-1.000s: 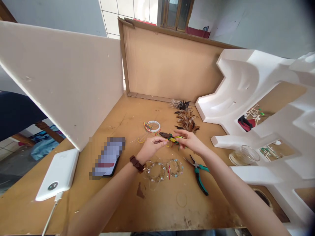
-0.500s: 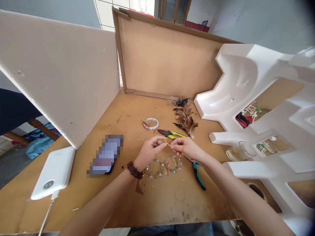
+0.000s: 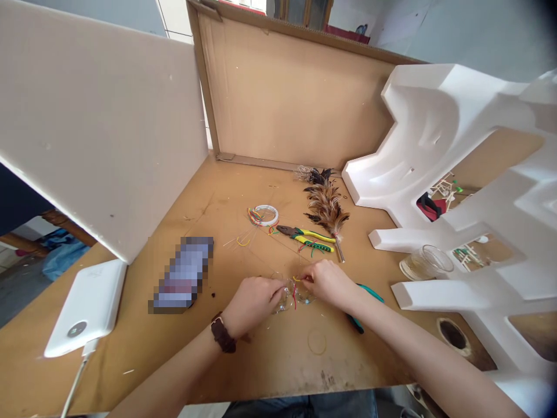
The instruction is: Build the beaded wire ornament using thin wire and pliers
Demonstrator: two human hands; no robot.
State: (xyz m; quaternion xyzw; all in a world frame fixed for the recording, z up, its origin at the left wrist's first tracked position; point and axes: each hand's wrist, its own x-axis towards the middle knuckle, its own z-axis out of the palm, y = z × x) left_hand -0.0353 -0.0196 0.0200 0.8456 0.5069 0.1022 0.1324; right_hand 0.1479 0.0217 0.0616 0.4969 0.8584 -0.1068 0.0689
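My right hand [image 3: 326, 283] pinches a short yellow strand [image 3: 297, 278] between thumb and fingertips. Left of it, my left hand [image 3: 257, 299] has its thumb and fingers pressed together at the edge of the beaded wire loops [image 3: 307, 297]; what its fingertips grip is too small to make out. A red strand [image 3: 295, 296] lies between the loops, which both hands partly cover. Beyond my hands lie yellow-green pliers [image 3: 304, 237] and a white ring with coloured threads [image 3: 266, 215]. Teal-handled pliers [image 3: 355, 324] are partly hidden under my right forearm.
A feather bundle [image 3: 327, 203] lies towards the back. On the left are a phone [image 3: 185, 273] and a white power bank [image 3: 89, 307] with a cable. White foam [image 3: 369, 186] and a glass jar [image 3: 424, 264] stand right. Cardboard [image 3: 296, 98] closes the back.
Both hands have moved down towards me, from near the yellow-green pliers to the beaded loops, and the yellow strand moved with my right hand. The yellow-green pliers are now uncovered. The view has shifted slightly.
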